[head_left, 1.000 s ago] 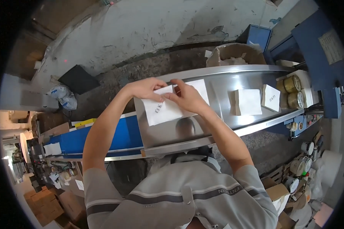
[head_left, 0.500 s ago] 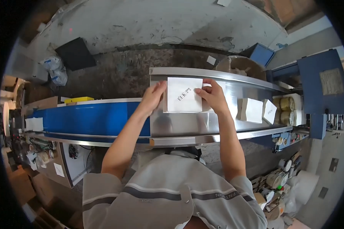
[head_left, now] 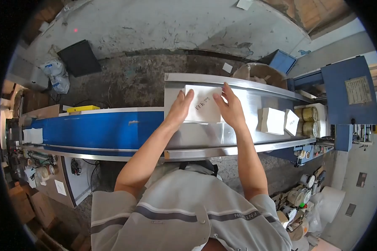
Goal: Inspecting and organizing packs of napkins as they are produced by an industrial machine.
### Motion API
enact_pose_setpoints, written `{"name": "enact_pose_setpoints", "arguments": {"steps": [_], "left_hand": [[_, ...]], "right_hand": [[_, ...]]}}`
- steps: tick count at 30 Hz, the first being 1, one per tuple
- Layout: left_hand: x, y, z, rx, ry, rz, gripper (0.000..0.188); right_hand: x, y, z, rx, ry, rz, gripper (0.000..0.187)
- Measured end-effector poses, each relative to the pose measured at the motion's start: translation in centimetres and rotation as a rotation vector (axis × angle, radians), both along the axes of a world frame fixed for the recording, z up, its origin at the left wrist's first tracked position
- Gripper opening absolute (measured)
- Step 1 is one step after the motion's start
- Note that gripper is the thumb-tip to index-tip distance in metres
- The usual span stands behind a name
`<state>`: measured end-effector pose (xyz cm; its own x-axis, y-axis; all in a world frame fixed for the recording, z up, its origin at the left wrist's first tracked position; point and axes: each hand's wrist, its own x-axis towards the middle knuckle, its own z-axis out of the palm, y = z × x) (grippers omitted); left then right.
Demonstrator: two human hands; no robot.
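A stack of white paper sheets (head_left: 202,109), with dark print on its top sheet, lies on the metal table between my hands. My left hand (head_left: 181,108) rests along its left edge, thumb over the top sheet and fingers outstretched. At the right edge, my right hand (head_left: 231,109) has its thumb near the printed side and its fingers stretched apart. Neither hand is closed around the paper. Further right on the same metal surface stand a white paper block (head_left: 272,121) and a smaller printed white stack (head_left: 291,122).
A metal table (head_left: 199,140) with raised rails adjoins a blue conveyor belt (head_left: 92,130) on the left. Paper lies on the belt's far left end (head_left: 32,136). Yellowish rolls (head_left: 309,114) stand by the blue machine (head_left: 347,94). A round bin (head_left: 259,73) sits behind the table.
My left hand has shifted right, bringing its thumb over the stack. My right hand has loosened from its pinch on the paper and spread its fingers. The view has shifted slightly.
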<state>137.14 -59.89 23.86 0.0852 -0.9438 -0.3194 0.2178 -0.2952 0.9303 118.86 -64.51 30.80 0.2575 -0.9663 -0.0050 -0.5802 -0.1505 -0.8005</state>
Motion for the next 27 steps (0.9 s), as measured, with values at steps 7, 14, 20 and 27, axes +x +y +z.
{"name": "enact_pose_setpoints", "arguments": {"steps": [7, 14, 20, 27], "left_hand": [[0.1, 0.8, 0.4, -0.021, 0.017, 0.013, 0.102], [2.0, 1.7, 0.5, -0.055, 0.231, 0.01, 0.086], [1.4, 6.0, 2.5, -0.258, -0.639, -0.22, 0.109], [0.8, 5.1, 1.9, -0.263, -0.405, -0.23, 0.105]], "right_hand": [[1.1, -0.1, -0.4, -0.089, -0.025, -0.014, 0.067], [1.9, -2.9, 1.1, -0.239, 0.138, 0.141, 0.058], [2.6, -4.4, 3.8, 0.145, 0.389, 0.523, 0.041], [1.3, -2.4, 0.6, -0.454, 0.157, 0.333, 0.041]]}}
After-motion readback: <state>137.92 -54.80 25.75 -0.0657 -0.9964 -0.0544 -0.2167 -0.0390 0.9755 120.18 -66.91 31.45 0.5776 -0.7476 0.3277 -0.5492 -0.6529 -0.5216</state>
